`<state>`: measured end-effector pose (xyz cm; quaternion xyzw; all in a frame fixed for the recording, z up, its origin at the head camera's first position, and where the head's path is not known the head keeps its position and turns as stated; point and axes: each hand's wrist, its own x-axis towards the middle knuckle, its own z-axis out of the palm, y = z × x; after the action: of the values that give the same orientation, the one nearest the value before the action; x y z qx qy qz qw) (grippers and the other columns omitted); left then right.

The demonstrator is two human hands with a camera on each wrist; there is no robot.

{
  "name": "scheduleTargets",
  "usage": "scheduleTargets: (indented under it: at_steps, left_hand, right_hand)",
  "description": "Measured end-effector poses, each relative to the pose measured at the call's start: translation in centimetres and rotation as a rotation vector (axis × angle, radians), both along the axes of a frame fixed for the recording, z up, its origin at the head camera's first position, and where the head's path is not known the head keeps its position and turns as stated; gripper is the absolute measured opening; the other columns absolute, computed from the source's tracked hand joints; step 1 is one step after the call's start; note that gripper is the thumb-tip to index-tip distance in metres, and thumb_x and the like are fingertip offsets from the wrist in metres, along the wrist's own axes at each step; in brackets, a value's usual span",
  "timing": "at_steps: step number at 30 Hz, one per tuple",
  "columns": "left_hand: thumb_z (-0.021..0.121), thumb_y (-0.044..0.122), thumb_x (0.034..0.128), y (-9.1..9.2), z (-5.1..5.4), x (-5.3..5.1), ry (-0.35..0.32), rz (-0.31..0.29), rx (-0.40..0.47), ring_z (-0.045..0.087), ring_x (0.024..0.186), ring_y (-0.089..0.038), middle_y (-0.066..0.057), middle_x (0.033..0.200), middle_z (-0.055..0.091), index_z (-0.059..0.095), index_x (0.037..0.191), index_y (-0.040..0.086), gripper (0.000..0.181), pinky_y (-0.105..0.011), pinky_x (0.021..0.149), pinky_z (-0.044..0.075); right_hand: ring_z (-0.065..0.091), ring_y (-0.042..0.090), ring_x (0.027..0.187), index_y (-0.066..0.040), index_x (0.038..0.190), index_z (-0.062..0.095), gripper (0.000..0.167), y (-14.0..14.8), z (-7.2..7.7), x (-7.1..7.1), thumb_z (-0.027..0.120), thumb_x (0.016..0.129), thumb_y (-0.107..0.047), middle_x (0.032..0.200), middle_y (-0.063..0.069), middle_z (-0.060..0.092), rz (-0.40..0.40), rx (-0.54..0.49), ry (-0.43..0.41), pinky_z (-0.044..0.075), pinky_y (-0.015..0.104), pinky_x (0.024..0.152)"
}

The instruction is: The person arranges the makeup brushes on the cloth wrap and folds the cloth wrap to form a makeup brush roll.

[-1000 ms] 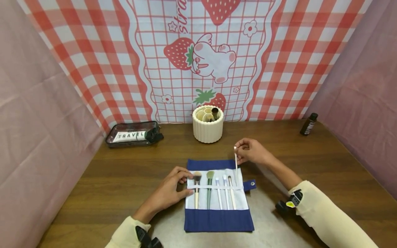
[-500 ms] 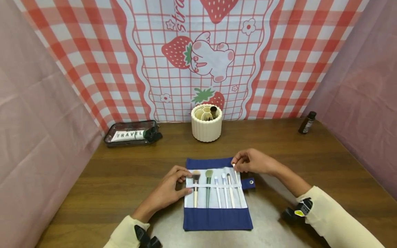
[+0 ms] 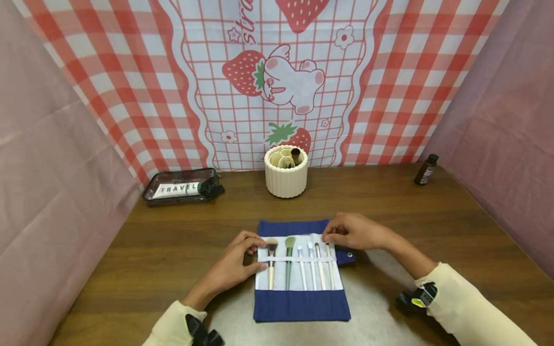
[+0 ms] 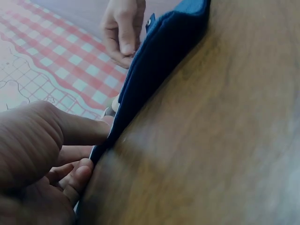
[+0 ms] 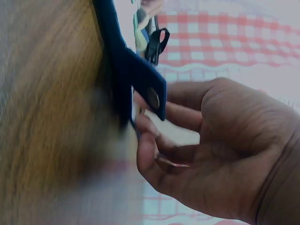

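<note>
A blue brush roll with a white lining lies unfolded, several brushes under its white band. My left hand rests at its left edge beside the fluffy brush, thumb and fingers apart; in the left wrist view the thumb of that hand touches the roll's edge. At the upper right corner, my right hand pinches the top of the rightmost pale brush, whose tip is partly covered by the fingers. The right wrist view shows this hand curled beside the snap tab.
Behind the roll stands a cream ribbed holder with a dark brush inside. A clear black-edged pouch marked TRAVEL lies at the back left of the wooden table. A small dark bottle is at the back right.
My right hand has come down toward the roll with the pale brush, which has slid lower under the band. The left hand stays at the left edge.
</note>
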<state>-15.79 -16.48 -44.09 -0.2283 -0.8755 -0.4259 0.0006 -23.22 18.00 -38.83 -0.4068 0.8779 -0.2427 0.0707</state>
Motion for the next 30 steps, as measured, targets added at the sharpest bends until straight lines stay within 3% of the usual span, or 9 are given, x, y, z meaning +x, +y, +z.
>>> scheduleTargets:
  at_steps: [4, 7, 12, 16, 18, 21, 30]
  left_hand:
    - [0.080, 0.014, 0.0875, -0.2, 0.4, 0.0, -0.013, -0.012, -0.016, 0.055, 0.100, -0.020, -0.007, 0.124, 0.051, 0.065, 0.121, 0.008, 0.037, -0.034, 0.088, 0.049]
    - [0.077, 0.012, 0.0900, -0.2, 1.0, -0.2, 0.001, -0.003, -0.029, 0.055, 0.098, -0.021, -0.007, 0.125, 0.049, 0.063, 0.125, 0.007, 0.037, -0.034, 0.083, 0.051]
    - [0.071, 0.016, 0.0950, -0.1, 1.6, -1.2, 0.113, -0.030, -0.183, 0.046, 0.115, -0.027, -0.009, 0.142, 0.047, 0.059, 0.135, 0.008, 0.043, -0.044, 0.093, 0.046]
    - [0.067, 0.022, 0.0979, -0.1, 2.0, -1.8, 0.143, -0.070, -0.342, 0.039, 0.123, -0.032, -0.010, 0.152, 0.043, 0.055, 0.142, 0.008, 0.048, -0.053, 0.101, 0.037]
    - [0.066, 0.023, 0.0991, -0.2, 2.1, -2.0, 0.125, -0.081, -0.379, 0.039, 0.124, -0.033, -0.011, 0.153, 0.042, 0.054, 0.144, 0.008, 0.049, -0.054, 0.102, 0.036]
    - [0.065, 0.025, 0.0996, -0.5, 2.3, -2.0, 0.093, -0.082, -0.393, 0.038, 0.126, -0.034, -0.010, 0.154, 0.042, 0.053, 0.145, 0.009, 0.049, -0.055, 0.104, 0.034]
    - [0.070, 0.027, 0.0959, -0.8, 2.2, -2.3, 0.090, -0.065, -0.353, 0.036, 0.131, -0.033, -0.008, 0.151, 0.044, 0.057, 0.142, 0.012, 0.050, -0.056, 0.106, 0.035]
  right_hand:
    - [0.054, 0.007, 0.082, -0.014, 0.106, 0.075, 0.014, -1.2, 0.2, 1.6, 0.065, 0.100, -0.021, 0.094, -0.009, 0.061, -0.023, -0.008, 0.096, 0.049, 0.028, 0.070]
    - [0.058, 0.005, 0.087, -0.016, 0.111, 0.072, 0.016, -2.7, 0.4, 3.7, 0.062, 0.101, -0.022, 0.103, -0.009, 0.065, 0.034, -0.047, 0.054, 0.053, 0.028, 0.073]
    - [0.057, 0.001, 0.101, -0.021, 0.122, 0.068, 0.022, -5.6, -0.1, 7.7, 0.057, 0.104, -0.028, 0.116, -0.014, 0.065, 0.259, -0.059, -0.009, 0.051, 0.026, 0.084]
    - [0.048, 0.001, 0.118, -0.025, 0.131, 0.062, 0.027, -6.8, -0.9, 9.7, 0.053, 0.106, -0.028, 0.130, -0.017, 0.058, 0.437, -0.012, 0.053, 0.044, 0.024, 0.098]
    - [0.046, 0.001, 0.122, -0.025, 0.133, 0.061, 0.028, -6.9, -1.2, 10.2, 0.051, 0.106, -0.028, 0.135, -0.016, 0.056, 0.485, 0.006, 0.091, 0.042, 0.022, 0.101]
    - [0.045, 0.003, 0.123, -0.024, 0.132, 0.062, 0.029, -6.6, -1.5, 10.4, 0.051, 0.107, -0.027, 0.136, -0.014, 0.056, 0.488, 0.011, 0.108, 0.041, 0.021, 0.101]
    - [0.044, 0.006, 0.126, -0.027, 0.139, 0.057, 0.035, -4.9, -2.0, 10.2, 0.057, 0.104, -0.025, 0.140, -0.015, 0.054, 0.465, -0.068, 0.034, 0.042, 0.028, 0.102]
